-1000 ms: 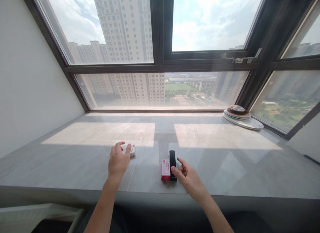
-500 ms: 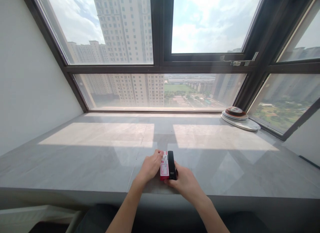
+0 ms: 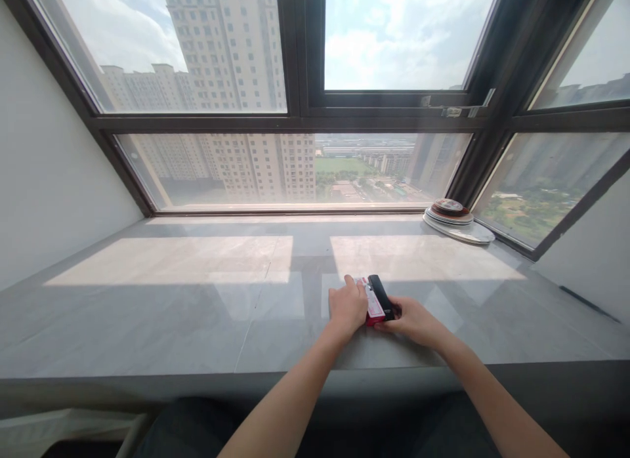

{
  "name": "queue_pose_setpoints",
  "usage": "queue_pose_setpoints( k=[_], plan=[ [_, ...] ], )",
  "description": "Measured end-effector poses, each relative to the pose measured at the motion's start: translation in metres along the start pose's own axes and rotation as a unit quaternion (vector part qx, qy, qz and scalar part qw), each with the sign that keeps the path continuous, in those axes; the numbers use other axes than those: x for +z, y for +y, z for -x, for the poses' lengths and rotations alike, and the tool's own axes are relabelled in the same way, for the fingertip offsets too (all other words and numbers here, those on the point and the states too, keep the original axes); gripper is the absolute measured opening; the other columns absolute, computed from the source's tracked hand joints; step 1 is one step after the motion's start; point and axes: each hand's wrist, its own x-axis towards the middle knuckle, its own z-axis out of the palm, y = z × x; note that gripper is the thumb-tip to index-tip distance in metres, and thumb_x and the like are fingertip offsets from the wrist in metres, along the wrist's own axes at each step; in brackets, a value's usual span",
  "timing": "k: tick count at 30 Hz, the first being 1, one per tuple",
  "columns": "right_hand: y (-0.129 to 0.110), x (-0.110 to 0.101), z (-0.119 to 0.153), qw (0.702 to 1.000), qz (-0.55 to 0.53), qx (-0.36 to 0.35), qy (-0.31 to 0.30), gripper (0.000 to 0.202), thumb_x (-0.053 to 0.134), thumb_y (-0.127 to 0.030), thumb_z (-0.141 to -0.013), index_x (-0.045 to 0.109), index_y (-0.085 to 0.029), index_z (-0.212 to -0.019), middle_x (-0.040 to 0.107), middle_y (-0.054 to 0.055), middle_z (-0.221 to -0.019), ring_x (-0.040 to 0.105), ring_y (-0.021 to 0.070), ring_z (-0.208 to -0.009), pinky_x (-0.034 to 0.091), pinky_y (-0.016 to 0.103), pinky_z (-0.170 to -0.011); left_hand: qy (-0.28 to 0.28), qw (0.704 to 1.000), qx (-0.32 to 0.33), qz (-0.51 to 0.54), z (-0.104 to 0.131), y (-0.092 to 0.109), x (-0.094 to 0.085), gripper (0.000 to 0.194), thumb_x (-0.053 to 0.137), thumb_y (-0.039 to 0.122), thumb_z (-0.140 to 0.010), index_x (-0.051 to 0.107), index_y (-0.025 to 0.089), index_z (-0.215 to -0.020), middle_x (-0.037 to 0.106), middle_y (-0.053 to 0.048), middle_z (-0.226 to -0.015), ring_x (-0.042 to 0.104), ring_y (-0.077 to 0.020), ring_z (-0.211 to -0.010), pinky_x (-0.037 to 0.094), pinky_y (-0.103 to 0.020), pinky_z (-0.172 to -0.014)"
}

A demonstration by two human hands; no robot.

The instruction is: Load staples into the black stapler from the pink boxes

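Observation:
A small red-and-white box (image 3: 375, 308) and a black stapler (image 3: 380, 295) lie side by side, pressed together, on the grey stone sill. My left hand (image 3: 348, 306) is closed on the box from the left, its fingers over the box's far part. From the right, my right hand (image 3: 414, 321) grips the stapler, with the thumb at the near end by the box's red edge. Both things point away from me and lean slightly to the left. My fingers hide parts of their sides.
A stack of plates or round discs (image 3: 455, 220) stands in the far right corner of the sill (image 3: 197, 327), against the dark window frame (image 3: 295, 123). White walls close off both sides. A pale slatted object (image 3: 69, 425) is below the sill's front edge at left.
Both hands have carried the box and the stapler together to the right and a little farther from the sill's front edge, turning them slightly. The camera view has shifted too.

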Motion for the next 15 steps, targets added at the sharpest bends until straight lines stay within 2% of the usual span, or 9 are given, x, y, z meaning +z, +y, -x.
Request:
queue_pose_setpoints(
  k=[4, 8, 12, 15],
  plan=[
    [0.035, -0.06, 0.004, 0.999, -0.039, 0.02, -0.008, 0.042, 0.083, -0.031, -0.061, 0.077, -0.015, -0.099, 0.075, 0.007, -0.091, 0.065, 0.0293, -0.087, 0.048, 0.035, -0.078, 0.006, 0.999, -0.034, 0.021, -0.037, 0.056, 0.028, 0.055, 0.011, 0.04, -0.105, 0.038, 0.007, -0.14, 0.066, -0.03, -0.107, 0.065, -0.0365, -0.108, 0.029, -0.056, -0.095],
    [0.053, -0.112, 0.015, 0.996, -0.031, 0.081, 0.021, 0.047, 0.089, -0.031, -0.052, 0.078, -0.012, -0.094, 0.075, 0.011, -0.09, 0.066, 0.0296, -0.086, 0.05, 0.035, -0.077, -0.004, 0.998, -0.024, 0.05, -0.065, 0.102, 0.054, 0.057, 0.011, 0.042, -0.104, 0.04, 0.008, -0.14, 0.066, -0.03, -0.107, 0.065, -0.0358, -0.107, 0.025, -0.057, -0.095],
    [0.056, -0.148, 0.027, 0.987, 0.009, 0.144, 0.075, 0.04, 0.089, -0.028, -0.051, 0.078, -0.01, -0.085, 0.075, 0.014, -0.086, 0.068, 0.0254, -0.08, 0.049, 0.032, -0.073, -0.02, 0.997, -0.007, 0.079, -0.083, 0.136, 0.072, 0.058, 0.013, 0.042, -0.104, 0.041, 0.006, -0.139, 0.065, -0.03, -0.107, 0.065, -0.0352, -0.107, 0.023, -0.057, -0.097],
    [0.061, -0.165, 0.029, 0.986, 0.032, 0.15, 0.061, 0.041, 0.089, -0.033, -0.051, 0.078, -0.012, -0.085, 0.075, 0.015, -0.088, 0.068, 0.0272, -0.083, 0.051, 0.033, -0.074, -0.031, 0.995, -0.001, 0.093, -0.09, 0.153, 0.078, 0.059, 0.012, 0.042, -0.103, 0.041, 0.005, -0.139, 0.065, -0.03, -0.11, 0.064, -0.0349, -0.11, 0.021, -0.057, -0.1]
  ],
)
